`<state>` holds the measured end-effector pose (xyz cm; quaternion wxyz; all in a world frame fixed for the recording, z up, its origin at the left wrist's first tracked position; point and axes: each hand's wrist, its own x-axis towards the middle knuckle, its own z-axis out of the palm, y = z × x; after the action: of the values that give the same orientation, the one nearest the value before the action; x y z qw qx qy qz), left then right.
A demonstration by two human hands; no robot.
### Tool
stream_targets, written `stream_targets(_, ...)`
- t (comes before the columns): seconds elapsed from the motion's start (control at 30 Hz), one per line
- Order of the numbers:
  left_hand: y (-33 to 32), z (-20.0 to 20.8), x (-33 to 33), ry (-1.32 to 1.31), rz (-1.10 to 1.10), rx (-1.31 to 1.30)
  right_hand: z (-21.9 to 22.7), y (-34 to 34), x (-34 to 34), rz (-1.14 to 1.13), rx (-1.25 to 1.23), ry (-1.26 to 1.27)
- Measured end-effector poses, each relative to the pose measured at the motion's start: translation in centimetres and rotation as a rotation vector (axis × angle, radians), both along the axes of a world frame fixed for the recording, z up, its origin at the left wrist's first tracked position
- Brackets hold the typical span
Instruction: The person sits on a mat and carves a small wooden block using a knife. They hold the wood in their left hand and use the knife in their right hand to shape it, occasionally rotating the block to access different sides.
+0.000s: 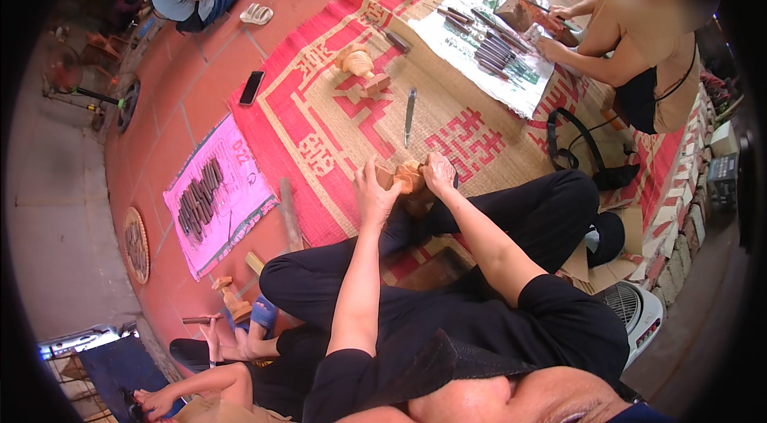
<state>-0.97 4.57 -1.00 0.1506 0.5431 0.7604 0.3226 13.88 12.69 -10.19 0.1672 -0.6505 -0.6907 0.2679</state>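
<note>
The left hand (374,193) pinches the carved wooden piece (410,178) over the near mat (447,95); the right hand's (438,176) grip curls at its right, contents unclear. Shaping seems underway; next probably calls for steady bracing.

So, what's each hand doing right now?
Left hand: holding the carving.
Right hand: closed on the carving too; whether it also holds a tool can't be told.

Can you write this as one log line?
left hand: holding carved wooden piece | right hand: at piece's right side | patterned mat: slim metal tool, another carving
</note>
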Motion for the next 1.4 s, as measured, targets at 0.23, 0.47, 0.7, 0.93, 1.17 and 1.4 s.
stream_targets(0.23, -0.1, -0.9, -0.5, -0.013, -0.002, 0.025, 0.6, -1.9, 1.1, 0.088, -0.065, 0.087)
stream_targets(0.47, -0.1, -0.1, 0.1, -0.050, 0.006, 0.013, -0.5, -0.1, 0.6, 0.005, -0.014, 0.027)
stream_targets(0.7, -0.3, -1.1, -0.2, -0.030, 0.011, 0.020, 0.3, -2.0, 1.0, 0.049, 0.002, 0.078)
stream_targets(0.93, -0.4, -0.7, -0.2, 0.000, 0.013, 0.013, 1.2, 0.5, 0.7, -0.012, -0.134, 0.062)
stream_targets(1.17, -0.3, -0.7, -0.3, 0.007, 0.007, 0.017, 1.5, -1.9, 0.4, 0.013, -0.065, 0.052)
stream_targets(1.4, -0.4, -0.7, -0.2, 0.005, 0.012, 0.045, 1.3, 0.0, 0.6, 0.023, -0.154, 0.059)
